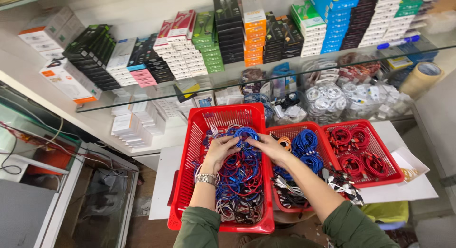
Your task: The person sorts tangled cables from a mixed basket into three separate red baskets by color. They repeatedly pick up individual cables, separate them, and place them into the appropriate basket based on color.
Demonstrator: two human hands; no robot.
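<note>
Head view, centre of frame: we see the left hand (219,151) and right hand (268,147), fingers pinched together on a coiled blue cable (245,135), glossy and round, above tangled cords in a perforated red plastic basket (202,120).

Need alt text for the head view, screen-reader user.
Two hands, left and right, hold a coiled blue cable over a big red basket of mixed cables. Beside it, two smaller red baskets hold blue coils and red coils; boxed goods fill the glass shelves behind.
</note>
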